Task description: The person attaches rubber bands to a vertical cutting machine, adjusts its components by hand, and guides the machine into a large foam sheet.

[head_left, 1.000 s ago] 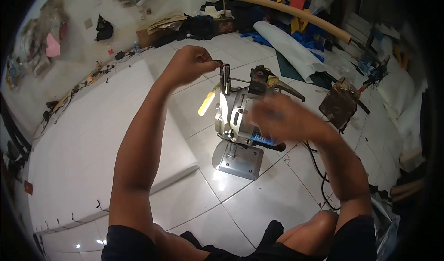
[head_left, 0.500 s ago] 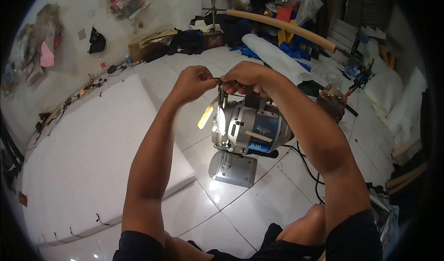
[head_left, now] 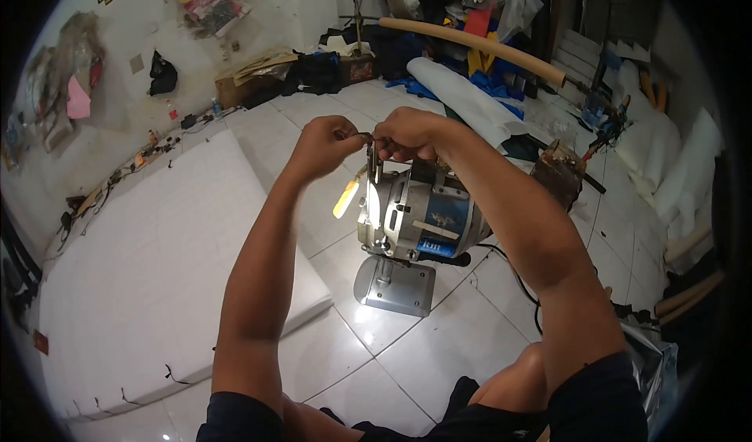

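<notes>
A cloth cutting machine [head_left: 442, 211] with a blue label stands on the tiled floor, its grey base plate [head_left: 395, 287] towards me. At the top of its upright front part, my left hand [head_left: 327, 143] is closed in a pinch, thumb and forefinger together. Right beside it, my right hand [head_left: 407, 134] is closed over the same spot, its fingertips almost touching the left thumb. Whatever small part the fingers hold is too small and hidden to name. A lit yellow-white lamp [head_left: 345, 199] sticks out at the machine's left side.
A thick stack of white sheets [head_left: 157, 269] lies on the floor at left. Behind the machine are a white fabric roll [head_left: 470, 105] and a long brown tube [head_left: 478, 46]. A black cable [head_left: 513, 273] trails at right. Cloth and bags pile up at the back.
Both hands stay at the top of the cutting machine, with only slight shifts of the fingers. My right forearm has lowered a little, and the view has moved slightly.
</notes>
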Demonstrator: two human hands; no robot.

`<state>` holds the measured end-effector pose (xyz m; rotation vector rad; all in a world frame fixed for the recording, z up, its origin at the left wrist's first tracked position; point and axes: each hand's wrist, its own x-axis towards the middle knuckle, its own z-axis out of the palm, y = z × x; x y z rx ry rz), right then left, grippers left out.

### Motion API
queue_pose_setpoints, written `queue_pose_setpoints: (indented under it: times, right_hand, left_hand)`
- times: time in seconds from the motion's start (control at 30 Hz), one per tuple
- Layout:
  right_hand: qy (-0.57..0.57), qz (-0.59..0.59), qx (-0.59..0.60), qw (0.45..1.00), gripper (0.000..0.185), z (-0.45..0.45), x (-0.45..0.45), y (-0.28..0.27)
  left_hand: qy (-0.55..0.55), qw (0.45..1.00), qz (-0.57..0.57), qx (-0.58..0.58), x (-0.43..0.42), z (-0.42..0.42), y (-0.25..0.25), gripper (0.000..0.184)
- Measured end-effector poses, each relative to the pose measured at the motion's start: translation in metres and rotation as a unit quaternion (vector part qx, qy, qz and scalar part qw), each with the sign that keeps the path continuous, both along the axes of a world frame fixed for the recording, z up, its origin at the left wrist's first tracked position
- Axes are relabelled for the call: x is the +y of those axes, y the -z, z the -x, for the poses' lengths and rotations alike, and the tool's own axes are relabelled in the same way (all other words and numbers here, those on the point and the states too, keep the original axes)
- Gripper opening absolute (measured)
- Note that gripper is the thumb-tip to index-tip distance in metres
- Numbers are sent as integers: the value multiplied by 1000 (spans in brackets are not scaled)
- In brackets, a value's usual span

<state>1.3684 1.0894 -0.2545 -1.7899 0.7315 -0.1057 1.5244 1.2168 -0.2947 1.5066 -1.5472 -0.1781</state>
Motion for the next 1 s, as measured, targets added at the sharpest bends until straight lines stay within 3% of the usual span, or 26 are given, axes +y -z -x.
queue_pose_setpoints:
  times: [0.07,0.17,0.4,0.47,0.8,0.9,1.0]
  right_hand:
    - [-6,113,57,992,23,-1,1,-3]
    - [6,125,45,991,26,2,4,-3]
    - [8,112,18,994,25,-2,-6,7]
    - [3,54,-27,998,22,4,-5,5]
    - [-12,51,-47,997,22,13,0,-5]
    - [-11,51,8,999,19,10,-3,-5]
    - [-10,-14,-11,1000,17,8,-3,-4]
  left_hand:
    - [4,1000,6,15,0,2,1,21]
    - [-3,1000,18,17,-1,3,4,21]
    - [-12,1000,12,24,-3,1,7,22]
    - [0,999,12,38,-3,1,6,22]
    - [3,999,-4,48,-2,3,4,21]
    - [9,999,-5,49,-4,2,5,21]
    - [1,999,0,44,-5,1,7,21]
